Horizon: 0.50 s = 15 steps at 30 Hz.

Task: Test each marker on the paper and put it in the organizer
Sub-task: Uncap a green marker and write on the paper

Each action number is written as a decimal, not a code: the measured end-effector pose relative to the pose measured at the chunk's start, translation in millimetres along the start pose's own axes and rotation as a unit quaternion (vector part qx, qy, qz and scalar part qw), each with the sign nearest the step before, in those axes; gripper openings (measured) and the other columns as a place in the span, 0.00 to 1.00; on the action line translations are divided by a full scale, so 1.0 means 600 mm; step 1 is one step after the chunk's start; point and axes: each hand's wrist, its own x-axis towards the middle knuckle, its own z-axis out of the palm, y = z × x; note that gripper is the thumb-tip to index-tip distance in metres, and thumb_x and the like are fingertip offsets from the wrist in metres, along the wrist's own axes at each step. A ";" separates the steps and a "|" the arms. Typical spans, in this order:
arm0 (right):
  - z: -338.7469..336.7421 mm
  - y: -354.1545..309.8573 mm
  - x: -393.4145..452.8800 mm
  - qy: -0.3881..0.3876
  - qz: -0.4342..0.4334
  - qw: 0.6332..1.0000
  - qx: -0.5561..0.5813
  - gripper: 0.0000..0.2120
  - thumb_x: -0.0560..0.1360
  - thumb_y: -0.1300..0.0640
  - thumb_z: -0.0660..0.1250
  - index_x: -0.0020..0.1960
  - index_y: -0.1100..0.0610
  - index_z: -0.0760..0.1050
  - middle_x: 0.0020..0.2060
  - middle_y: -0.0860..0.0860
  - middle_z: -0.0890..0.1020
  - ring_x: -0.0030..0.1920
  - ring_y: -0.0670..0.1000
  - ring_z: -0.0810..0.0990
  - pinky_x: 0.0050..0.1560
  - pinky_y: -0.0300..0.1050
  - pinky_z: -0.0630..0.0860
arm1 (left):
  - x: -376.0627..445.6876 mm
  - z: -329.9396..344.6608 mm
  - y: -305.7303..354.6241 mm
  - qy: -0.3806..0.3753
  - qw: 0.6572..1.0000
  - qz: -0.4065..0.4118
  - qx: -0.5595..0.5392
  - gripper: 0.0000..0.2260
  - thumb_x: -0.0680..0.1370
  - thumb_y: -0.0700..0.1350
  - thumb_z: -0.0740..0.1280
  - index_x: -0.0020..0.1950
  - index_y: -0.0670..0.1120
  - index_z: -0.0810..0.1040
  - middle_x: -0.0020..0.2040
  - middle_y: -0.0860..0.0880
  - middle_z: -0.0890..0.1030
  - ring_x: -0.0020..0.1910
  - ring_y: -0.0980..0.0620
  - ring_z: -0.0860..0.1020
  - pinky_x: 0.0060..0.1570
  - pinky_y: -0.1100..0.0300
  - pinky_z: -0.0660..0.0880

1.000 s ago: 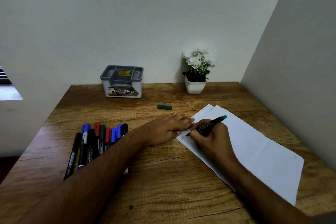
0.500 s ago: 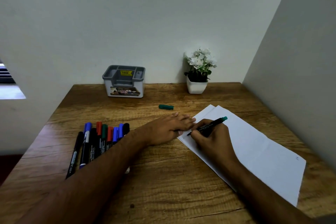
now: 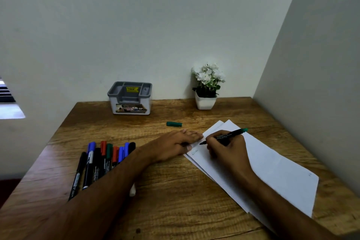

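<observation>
Our right hand (image 3: 228,152) grips the green marker (image 3: 224,136), tip on the paper (image 3: 272,171) | our left hand (image 3: 171,146) lies flat, fingers straight, pressing the paper edge | green cap (image 3: 174,124) lies on the table (image 3: 175,200) | organizer (image 3: 130,98) stands at the back.

The left hand (image 3: 175,145) lies flat, palm down, fingers straight and together, their tips pressing the near left edge of the paper (image 3: 272,169). Its forearm runs back toward the lower left. The right hand (image 3: 227,149) rests on the paper just right of the left hand, fingers curled round a marker (image 3: 226,135), tip pointing left. Its forearm crosses the paper toward the lower right.
</observation>
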 end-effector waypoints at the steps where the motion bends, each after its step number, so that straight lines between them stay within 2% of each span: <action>1: -0.006 -0.005 0.004 -0.008 -0.005 1.000 0.013 0.09 0.75 0.62 0.68 0.37 0.61 0.82 0.30 0.55 0.84 0.33 0.50 0.83 0.39 0.47 0.80 | 0.000 -0.004 0.001 0.002 1.000 -0.004 -0.013 0.22 0.82 0.45 0.59 0.76 0.55 0.63 0.76 0.60 0.59 0.73 0.68 0.51 0.72 0.69 0.47; 3: -0.016 -0.012 0.013 -0.013 -0.015 0.999 0.041 0.08 0.76 0.63 0.68 0.40 0.61 0.83 0.32 0.57 0.84 0.34 0.54 0.84 0.41 0.51 0.82 | 0.001 -0.014 0.008 0.009 1.000 -0.003 -0.030 0.21 0.82 0.44 0.60 0.75 0.53 0.66 0.76 0.59 0.63 0.75 0.64 0.58 0.73 0.62 0.55; 6: -0.023 -0.021 0.026 -0.003 0.003 0.995 0.103 0.05 0.77 0.63 0.70 0.44 0.62 0.83 0.34 0.58 0.85 0.35 0.54 0.84 0.38 0.49 0.83 | 0.006 -0.034 0.009 0.063 0.998 -0.009 0.014 0.21 0.80 0.43 0.64 0.73 0.49 0.69 0.75 0.56 0.66 0.73 0.61 0.63 0.71 0.64 0.59; 9: -0.021 -0.027 0.038 0.006 0.036 0.990 0.137 0.06 0.78 0.60 0.70 0.47 0.62 0.84 0.37 0.58 0.86 0.36 0.52 0.84 0.37 0.45 0.82 | 0.016 -0.050 -0.004 0.140 0.984 -0.040 0.105 0.22 0.78 0.41 0.66 0.73 0.47 0.70 0.74 0.52 0.68 0.74 0.57 0.64 0.70 0.66 0.57; 12: -0.020 -0.030 0.046 0.015 0.038 0.988 0.150 0.06 0.78 0.61 0.69 0.49 0.63 0.84 0.38 0.58 0.86 0.37 0.53 0.85 0.38 0.46 0.83 | 0.026 -0.054 -0.020 0.157 0.972 -0.084 0.156 0.23 0.77 0.41 0.67 0.73 0.48 0.70 0.73 0.49 0.70 0.73 0.51 0.66 0.73 0.58 0.62; 14: -0.021 -0.033 0.047 0.016 0.026 0.987 0.156 0.05 0.78 0.63 0.69 0.50 0.63 0.83 0.38 0.59 0.86 0.38 0.54 0.86 0.38 0.46 0.84 | 0.031 -0.050 -0.031 0.149 0.966 -0.107 0.181 0.20 0.77 0.43 0.67 0.69 0.48 0.73 0.69 0.49 0.74 0.69 0.48 0.71 0.68 0.53 0.68; 15: -0.021 -0.034 0.047 0.017 0.019 0.987 0.158 0.04 0.78 0.64 0.70 0.50 0.63 0.82 0.39 0.60 0.86 0.37 0.54 0.86 0.37 0.46 0.84 | 0.033 -0.047 -0.034 0.150 0.963 -0.111 0.196 0.15 0.77 0.44 0.67 0.64 0.48 0.75 0.65 0.49 0.77 0.65 0.48 0.74 0.63 0.53 0.72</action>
